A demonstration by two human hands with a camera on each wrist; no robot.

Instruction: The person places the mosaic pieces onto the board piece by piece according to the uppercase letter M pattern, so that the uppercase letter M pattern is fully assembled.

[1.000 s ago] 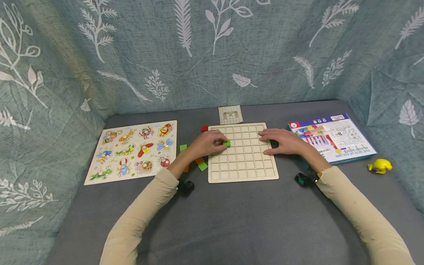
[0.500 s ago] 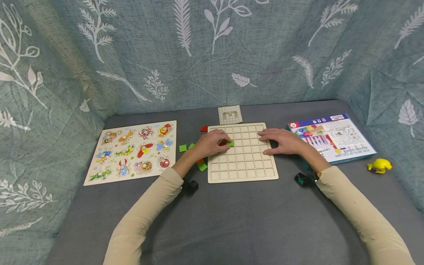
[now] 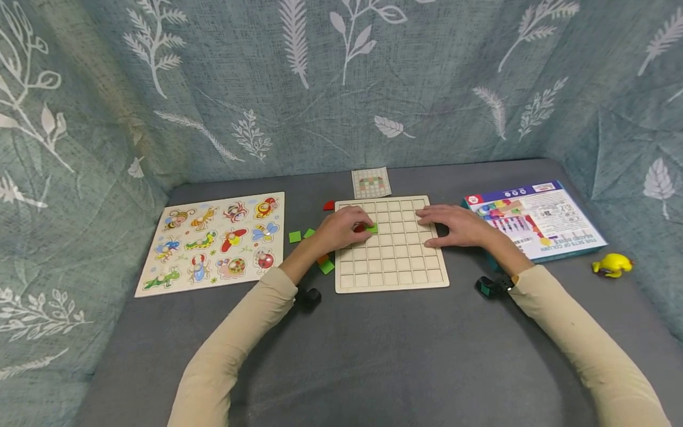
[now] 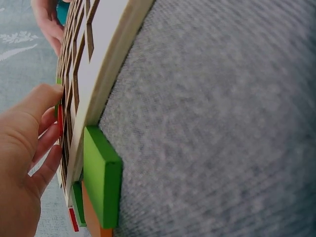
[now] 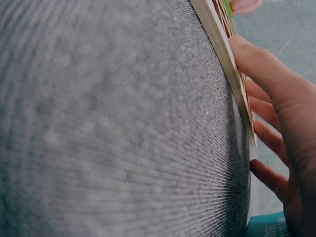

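Observation:
In the head view a pale wooden grid board (image 3: 392, 267) lies between both hands. My left hand (image 3: 341, 230) is over its left side, thumb and fingertips curled at a small green square tile (image 3: 372, 228) on the grid. Under those fingers shows a red piece (image 3: 360, 228), partly hidden; in the left wrist view its red edge (image 4: 60, 121) lies beside the fingers. My right hand (image 3: 456, 227) rests at the board's right edge with fingers spread, the thumb (image 5: 252, 57) touching the rim in the right wrist view.
Loose green tiles (image 3: 295, 237), an orange piece (image 3: 322, 259) and a red piece (image 3: 328, 206) lie left of the board. A pattern card (image 3: 370, 183) is behind it. An insect puzzle (image 3: 213, 243) sits left; a box (image 3: 539, 225) and yellow toy (image 3: 613, 265) stand right.
My left hand has shifted slightly right with the green tile, and more of the red piece now shows under the fingers. The right hand stays in place.

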